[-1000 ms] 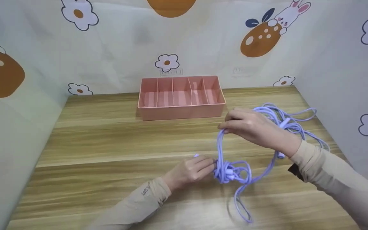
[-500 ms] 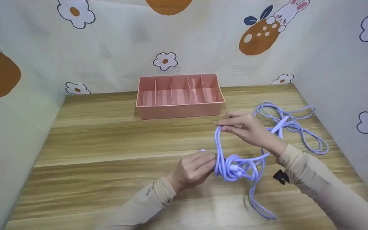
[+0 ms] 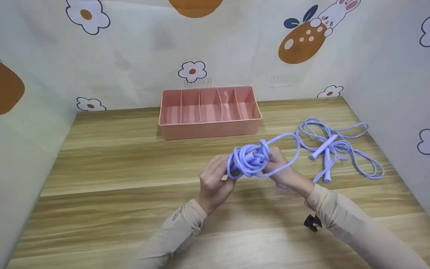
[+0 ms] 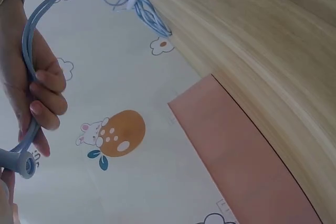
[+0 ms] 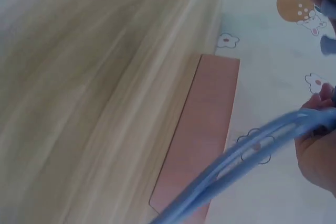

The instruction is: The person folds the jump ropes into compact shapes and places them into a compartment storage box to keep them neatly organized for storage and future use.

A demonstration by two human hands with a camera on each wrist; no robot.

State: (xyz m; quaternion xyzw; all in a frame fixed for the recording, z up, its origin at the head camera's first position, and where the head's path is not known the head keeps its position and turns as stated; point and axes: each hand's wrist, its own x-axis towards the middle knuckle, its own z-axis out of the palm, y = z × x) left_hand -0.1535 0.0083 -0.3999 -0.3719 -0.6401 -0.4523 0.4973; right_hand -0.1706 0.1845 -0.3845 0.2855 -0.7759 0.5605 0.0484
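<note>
A lavender jump rope [image 3: 248,160], wound into a bundle with a handle end showing in its middle, is held up off the table between both hands. My left hand [image 3: 215,183] grips the bundle's left side. On its right side, my right hand [image 3: 280,170] holds the cord, its fingers partly hidden behind the coils. In the left wrist view the right hand's curled fingers [image 4: 50,95] close round several cord strands, and a jump rope handle [image 4: 21,163] shows below them. A loose loop hangs out over the right wrist.
A second lavender jump rope [image 3: 327,147] lies loosely coiled on the table at the right, its two handles crossed. A pink divided box [image 3: 209,130] stands at the back against the patterned wall [image 3: 133,56]. A small black clip-like piece [image 3: 312,223] sits under the right sleeve.
Both hands have lifted the bundle up and slightly left, off the table. The right hand has come down to the bundle's side, and the trailing loop at the front has been drawn up.
</note>
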